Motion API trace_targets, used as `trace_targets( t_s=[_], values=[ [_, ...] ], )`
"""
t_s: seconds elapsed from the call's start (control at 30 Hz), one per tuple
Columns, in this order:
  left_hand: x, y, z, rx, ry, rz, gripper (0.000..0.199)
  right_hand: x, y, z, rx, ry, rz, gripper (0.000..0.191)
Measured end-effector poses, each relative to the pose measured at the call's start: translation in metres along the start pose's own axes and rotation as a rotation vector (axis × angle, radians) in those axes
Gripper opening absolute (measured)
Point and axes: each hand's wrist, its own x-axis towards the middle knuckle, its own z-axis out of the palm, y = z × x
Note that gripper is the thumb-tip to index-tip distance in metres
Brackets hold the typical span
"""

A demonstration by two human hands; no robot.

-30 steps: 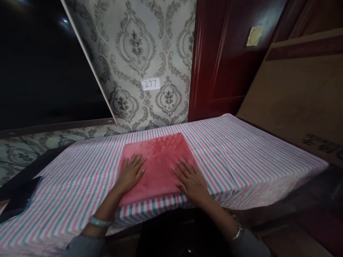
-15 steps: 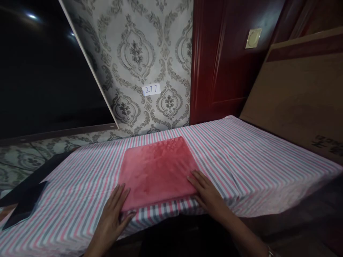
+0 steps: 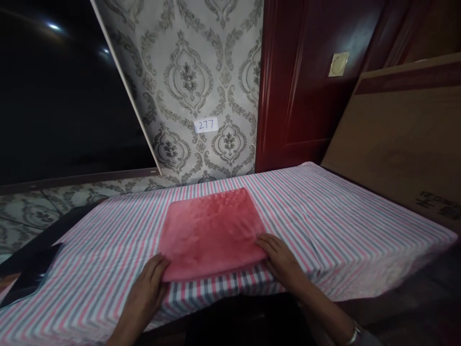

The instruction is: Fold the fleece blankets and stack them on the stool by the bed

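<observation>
On the striped tablecloth (image 3: 324, 211), the folded pink towel (image 3: 211, 231) lay near the front edge, and I saw both hands had slid off its top: left hand (image 3: 146, 293) and right hand (image 3: 283, 259) now cupped its near corners, fingers loosely curled.

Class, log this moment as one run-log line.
left hand: at pink folded cloth near-left corner | right hand: near-right corner | surface: striped sheet
</observation>
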Motion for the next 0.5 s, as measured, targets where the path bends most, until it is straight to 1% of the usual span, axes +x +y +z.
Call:
trace_targets(
  t_s=[0.07,0.13,0.2,0.27,0.3,0.37,0.4,0.43,0.47,0.5],
  values=[
    [0.014,-0.004,-0.009,-0.023,0.038,-0.022,0.037,0.016,0.002,-0.009,-0.01,0.044,-0.019,0.052],
    [0.04,-0.008,-0.026,-0.072,0.077,-0.076,0.032,0.039,0.005,-0.025,-0.025,0.097,-0.03,0.041],
    [0.076,-0.011,-0.05,-0.129,0.119,-0.147,0.027,0.07,0.007,-0.048,-0.031,0.166,-0.017,0.033],
    [0.118,-0.013,-0.08,-0.169,0.158,-0.259,0.027,0.106,0.009,-0.076,0.014,0.259,0.015,0.03],
    [0.139,-0.013,-0.096,-0.176,0.198,-0.308,0.028,0.124,0.01,-0.091,0.058,0.313,0.048,0.03],
    [0.178,-0.014,-0.123,-0.199,0.346,-0.361,0.034,0.158,0.013,-0.117,0.166,0.388,0.156,0.032],
    [0.196,-0.014,-0.133,-0.223,0.372,-0.381,0.035,0.173,0.017,-0.127,0.221,0.42,0.191,0.032],
    [0.211,-0.016,-0.138,-0.248,0.395,-0.423,0.036,0.187,0.021,-0.133,0.272,0.44,0.219,0.032],
    [0.224,-0.019,-0.139,-0.282,0.39,-0.452,0.038,0.199,0.028,-0.135,0.318,0.443,0.244,0.033],
    [0.234,-0.023,-0.135,-0.325,0.36,-0.485,0.039,0.208,0.036,-0.133,0.358,0.425,0.27,0.035]
  ],
)
